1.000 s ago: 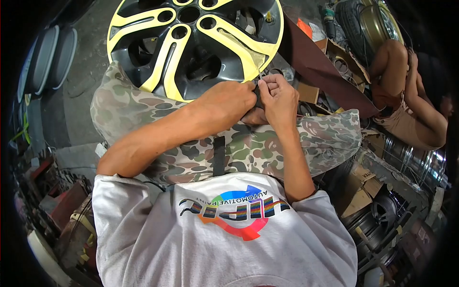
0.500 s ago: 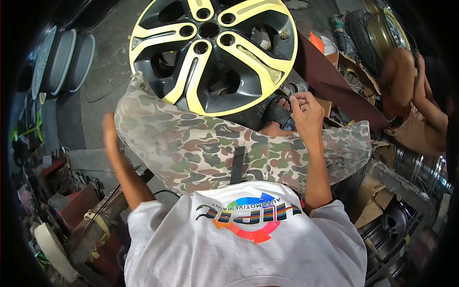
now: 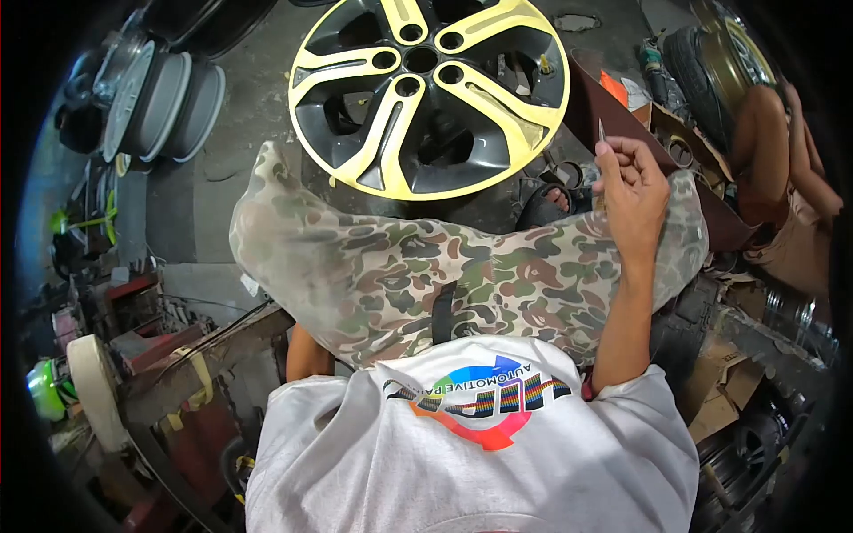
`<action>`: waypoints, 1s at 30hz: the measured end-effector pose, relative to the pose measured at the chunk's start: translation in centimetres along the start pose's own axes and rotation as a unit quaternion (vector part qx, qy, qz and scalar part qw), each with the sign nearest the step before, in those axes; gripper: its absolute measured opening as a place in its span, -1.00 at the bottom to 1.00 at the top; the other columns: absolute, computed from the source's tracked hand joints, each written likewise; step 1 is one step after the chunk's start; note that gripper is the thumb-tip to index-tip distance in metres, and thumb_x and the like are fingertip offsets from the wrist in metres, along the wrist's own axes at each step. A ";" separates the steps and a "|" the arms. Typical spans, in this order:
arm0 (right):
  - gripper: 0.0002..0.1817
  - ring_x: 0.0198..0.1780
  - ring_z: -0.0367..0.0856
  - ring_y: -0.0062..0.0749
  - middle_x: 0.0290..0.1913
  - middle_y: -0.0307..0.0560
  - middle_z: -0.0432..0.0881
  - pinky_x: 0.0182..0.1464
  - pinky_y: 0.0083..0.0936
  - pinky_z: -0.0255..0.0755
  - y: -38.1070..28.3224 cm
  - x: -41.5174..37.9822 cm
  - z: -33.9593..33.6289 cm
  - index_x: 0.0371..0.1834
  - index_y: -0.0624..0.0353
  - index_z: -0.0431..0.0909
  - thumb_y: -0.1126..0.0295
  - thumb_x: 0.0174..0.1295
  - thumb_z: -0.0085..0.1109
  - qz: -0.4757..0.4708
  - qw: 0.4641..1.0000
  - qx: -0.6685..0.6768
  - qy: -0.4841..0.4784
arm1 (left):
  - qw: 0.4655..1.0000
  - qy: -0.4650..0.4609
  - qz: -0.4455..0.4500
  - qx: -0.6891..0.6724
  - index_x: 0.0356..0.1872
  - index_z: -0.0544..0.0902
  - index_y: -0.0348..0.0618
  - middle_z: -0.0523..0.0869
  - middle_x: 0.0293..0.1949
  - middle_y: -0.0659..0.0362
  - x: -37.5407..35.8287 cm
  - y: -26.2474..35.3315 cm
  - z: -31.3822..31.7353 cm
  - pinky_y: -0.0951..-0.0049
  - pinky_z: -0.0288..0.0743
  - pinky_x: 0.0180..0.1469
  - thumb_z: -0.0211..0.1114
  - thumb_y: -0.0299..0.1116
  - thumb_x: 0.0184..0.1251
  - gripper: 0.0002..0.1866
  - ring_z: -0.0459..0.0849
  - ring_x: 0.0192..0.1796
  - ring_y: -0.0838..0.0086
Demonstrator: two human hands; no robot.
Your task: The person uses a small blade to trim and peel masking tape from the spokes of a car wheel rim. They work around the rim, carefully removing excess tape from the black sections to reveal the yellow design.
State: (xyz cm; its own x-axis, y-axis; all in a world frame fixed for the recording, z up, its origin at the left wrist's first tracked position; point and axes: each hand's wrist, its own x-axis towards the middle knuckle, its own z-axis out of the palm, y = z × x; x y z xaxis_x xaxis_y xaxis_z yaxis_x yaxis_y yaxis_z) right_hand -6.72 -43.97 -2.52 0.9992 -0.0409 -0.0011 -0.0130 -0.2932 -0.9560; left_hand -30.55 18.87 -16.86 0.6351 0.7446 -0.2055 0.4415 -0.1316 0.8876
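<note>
Close handwork on the wheel (image 3: pixel 475 89) seemed between touches, right hand (image 3: pixel 635 191) pinching a pointed tool (image 3: pixel 601 131), left hand's grip impossible to tell, any further touch needing steady aim.

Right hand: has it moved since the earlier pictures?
Yes. Judged against the wheel, the right hand has shifted to the right, from close by its lower-right rim to clearly apart from it.

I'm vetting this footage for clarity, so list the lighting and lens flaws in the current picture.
Head view: black vignetted corners, wide-angle bending; bluish haze at the left edge; glints on shiny metal at far right; soft shadows on the shirt; the wheel and right hand look fairly sharp.
</note>
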 end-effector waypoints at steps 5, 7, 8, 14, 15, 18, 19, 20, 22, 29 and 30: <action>-0.77 -0.37 0.66 -0.74 -0.30 -0.24 0.76 -0.34 -0.70 0.54 -0.5 0.0 -0.5 -0.01 0.35 0.71 0.36 0.51 0.40 -0.032 0.999 0.017 -0.003 | 0.999 0.001 0.030 0.027 -0.34 0.77 -0.30 0.75 -0.44 0.10 0.7 1.9 1.2 0.26 0.57 -0.22 0.06 0.01 0.76 -0.41 0.69 -0.36 0.36; -0.76 -0.37 0.67 -0.74 -0.29 -0.24 0.76 -0.36 -0.69 0.55 -0.5 0.2 -0.1 -0.01 0.35 0.71 0.35 0.51 0.41 -0.027 1.000 0.013 -0.004 | 0.998 0.000 0.040 0.038 -0.34 0.77 -0.29 0.74 -0.45 0.10 1.9 2.6 1.6 0.27 0.57 -0.22 0.06 0.01 0.76 -0.40 0.69 -0.36 0.36; -0.77 -0.39 0.67 -0.73 -0.29 -0.23 0.76 -0.39 -0.68 0.54 -0.7 0.0 0.0 -0.01 0.35 0.70 0.36 0.51 0.40 -0.003 1.000 0.023 -0.005 | 0.998 -0.004 0.043 0.042 -0.34 0.77 -0.29 0.74 -0.45 0.11 2.6 2.6 2.2 0.27 0.57 -0.23 0.06 0.01 0.76 -0.40 0.69 -0.37 0.37; -0.79 -0.44 0.65 -0.74 -0.31 -0.22 0.75 -0.42 -0.65 0.59 0.0 -0.4 1.5 -0.01 0.36 0.69 0.39 0.53 0.37 0.038 0.998 0.040 -0.022 | 0.998 0.002 0.023 0.064 -0.36 0.76 -0.28 0.73 -0.46 0.11 1.9 -0.5 2.9 0.29 0.56 -0.24 0.05 0.02 0.77 -0.40 0.68 -0.38 0.39; -0.79 -0.44 0.64 -0.75 -0.32 -0.22 0.75 -0.41 -0.65 0.61 0.1 -0.6 1.5 -0.01 0.37 0.69 0.40 0.53 0.37 0.038 0.999 0.027 -0.023 | 0.997 0.003 0.020 0.068 -0.36 0.76 -0.27 0.73 -0.46 0.11 1.7 -0.7 2.9 0.29 0.56 -0.24 0.05 0.02 0.77 -0.40 0.67 -0.38 0.39; -0.79 -0.43 0.64 -0.76 -0.32 -0.23 0.75 -0.39 -0.65 0.63 0.7 -0.5 1.6 -0.02 0.38 0.69 0.40 0.53 0.37 0.043 0.997 0.047 -0.035 | 0.997 0.014 0.029 0.076 -0.37 0.76 -0.27 0.73 -0.47 0.11 2.0 0.0 3.1 0.30 0.55 -0.24 0.05 0.03 0.77 -0.39 0.67 -0.38 0.40; -0.79 -0.43 0.64 -0.76 -0.32 -0.23 0.75 -0.39 -0.65 0.63 0.6 -0.5 1.6 -0.02 0.38 0.69 0.40 0.53 0.37 0.041 0.997 0.049 -0.035 | 0.996 0.017 0.032 0.081 -0.37 0.76 -0.26 0.72 -0.47 0.11 2.0 0.4 3.0 0.30 0.55 -0.25 0.05 0.03 0.77 -0.39 0.67 -0.38 0.40; -0.80 -0.43 0.64 -0.77 -0.32 -0.22 0.75 -0.39 -0.66 0.63 0.4 -0.5 1.5 -0.02 0.38 0.69 0.40 0.53 0.36 0.037 0.998 0.029 -0.031 | 0.995 0.018 0.035 0.088 -0.37 0.76 -0.26 0.72 -0.47 0.11 2.1 0.9 3.0 0.30 0.55 -0.25 0.05 0.03 0.77 -0.39 0.66 -0.39 0.41; -0.80 -0.42 0.64 -0.77 -0.33 -0.21 0.76 -0.39 -0.67 0.63 0.5 -0.6 1.4 -0.02 0.38 0.69 0.41 0.53 0.36 0.032 0.999 0.011 -0.022 | 0.994 0.017 0.044 0.099 -0.38 0.75 -0.26 0.72 -0.47 0.12 2.5 1.8 3.4 0.31 0.54 -0.25 0.05 0.04 0.77 -0.39 0.66 -0.39 0.41; -0.77 -0.46 0.53 -0.78 -0.40 -0.27 0.65 -0.43 -0.66 0.49 0.4 -1.2 0.9 -0.06 0.33 0.61 0.33 0.59 0.29 0.072 0.996 0.035 -0.047 | 0.987 0.016 0.090 0.136 -0.39 0.75 -0.24 0.71 -0.48 0.12 3.7 9.0 5.8 0.33 0.53 -0.26 0.05 0.05 0.78 -0.38 0.65 -0.40 0.44; -0.76 -0.46 0.50 -0.77 -0.42 -0.29 0.61 -0.45 -0.64 0.42 0.4 -1.3 0.8 -0.08 0.31 0.58 0.31 0.60 0.28 0.112 0.991 0.047 -0.062 | 0.985 0.015 0.096 0.141 -0.40 0.75 -0.24 0.70 -0.48 0.12 4.2 9.7 6.0 0.33 0.53 -0.27 0.05 0.05 0.78 -0.38 0.64 -0.40 0.44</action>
State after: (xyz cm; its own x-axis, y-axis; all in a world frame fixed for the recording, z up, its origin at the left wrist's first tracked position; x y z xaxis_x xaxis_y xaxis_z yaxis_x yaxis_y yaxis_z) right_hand -8.00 -43.27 -3.12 0.9685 0.0250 -0.2476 -0.2378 -0.2005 -0.9504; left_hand -19.74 16.78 -11.59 0.7077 0.7060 -0.0291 0.4762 -0.4461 0.7578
